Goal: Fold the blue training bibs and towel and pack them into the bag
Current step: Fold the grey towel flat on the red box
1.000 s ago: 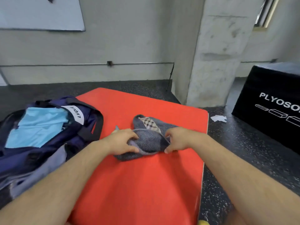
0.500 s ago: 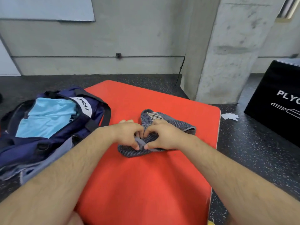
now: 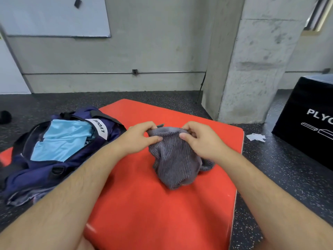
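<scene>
A grey-blue ribbed towel [image 3: 173,161] hangs bunched over the red mat [image 3: 144,204], its lower end touching the mat. My left hand [image 3: 139,139] pinches its top left edge and my right hand [image 3: 200,141] pinches its top right edge, both lifted above the mat. To the left lies the open navy bag [image 3: 45,170] with a white label, and light blue bibs [image 3: 61,139] are folded inside it.
A black plyo box [image 3: 310,120] stands at the right. A concrete pillar [image 3: 252,69] rises behind the mat. A crumpled white paper [image 3: 255,137] lies on the dark speckled floor [image 3: 279,168]. A small black object [image 3: 5,116] sits at the far left.
Both hands have lifted the towel's top edge off the mat and moved apart; the towel now hangs down instead of lying flat in a folded heap.
</scene>
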